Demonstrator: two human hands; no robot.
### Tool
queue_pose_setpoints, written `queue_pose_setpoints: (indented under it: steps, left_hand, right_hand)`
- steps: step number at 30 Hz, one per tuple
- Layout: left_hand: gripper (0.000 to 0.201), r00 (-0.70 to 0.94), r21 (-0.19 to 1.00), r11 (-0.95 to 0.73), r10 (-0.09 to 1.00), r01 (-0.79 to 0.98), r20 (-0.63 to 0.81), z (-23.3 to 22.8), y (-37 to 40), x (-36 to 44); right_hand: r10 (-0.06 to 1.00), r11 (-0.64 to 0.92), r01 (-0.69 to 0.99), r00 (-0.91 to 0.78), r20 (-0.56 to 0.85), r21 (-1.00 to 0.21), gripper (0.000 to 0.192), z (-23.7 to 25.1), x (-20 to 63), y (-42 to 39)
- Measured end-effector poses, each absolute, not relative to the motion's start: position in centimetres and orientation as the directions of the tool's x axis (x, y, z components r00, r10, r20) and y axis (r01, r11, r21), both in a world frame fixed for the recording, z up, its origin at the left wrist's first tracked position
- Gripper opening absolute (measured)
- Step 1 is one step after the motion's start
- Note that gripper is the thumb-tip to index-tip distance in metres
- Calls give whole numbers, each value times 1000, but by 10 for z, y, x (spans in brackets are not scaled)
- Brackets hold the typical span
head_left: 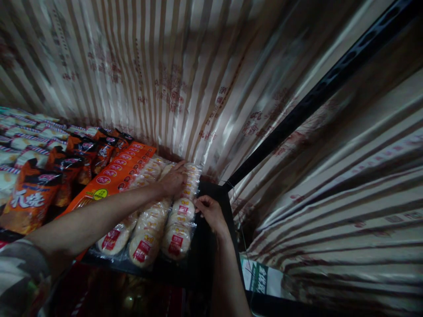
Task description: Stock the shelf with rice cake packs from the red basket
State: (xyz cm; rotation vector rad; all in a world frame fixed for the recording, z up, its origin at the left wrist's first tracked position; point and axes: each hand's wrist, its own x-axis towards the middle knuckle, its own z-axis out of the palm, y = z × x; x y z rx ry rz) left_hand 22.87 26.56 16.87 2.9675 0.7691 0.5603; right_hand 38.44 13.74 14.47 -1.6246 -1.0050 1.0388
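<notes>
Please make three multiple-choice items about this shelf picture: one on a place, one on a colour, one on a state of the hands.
1. Where does the left hand rest?
A. on the clear packs of round rice crackers
B. on the striped curtain
C. on the black post

2. What colour are the long flat packs just left of the rice crackers?
A. blue
B. orange
C. green

3. How is the right hand placed?
A. hanging free in the air
B. closed round a bottle
C. fingers at the right edge of the cracker packs

Answers:
1 A, the palm lies flat on top of the far end of the clear packs.
2 B, their wrappers are bright orange with red ovals.
3 C, the fingertips touch the side of the rightmost pack.
</notes>
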Motion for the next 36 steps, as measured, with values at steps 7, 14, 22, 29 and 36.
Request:
queue_pose_setpoints:
  steps: [7,14,22,29,36]
  left_hand:
    - [7,800,127,-867,494,481,342,171,264,227]
    - [7,794,150,-869,492,471,358,178,259,224]
    - [9,842,172,-890,455,421,292,184,250,212]
    - [11,867,116,-894,448,432,221,183,246,213]
    - [10,876,106,-913,409,395,256,179,249,216]
  right_hand:
    - [918,-216,89,358,-171,-972,40,136,382,144]
    - [923,-223,267,368,-115,-938,37,128,386,145]
    - [927,-217,262,358,-114,-940,32,128,386,145]
    - [925,-223,225,356,-133,-948,38,129,384,145]
    - [923,-271,375,361,-129,-886,35,145,389,136]
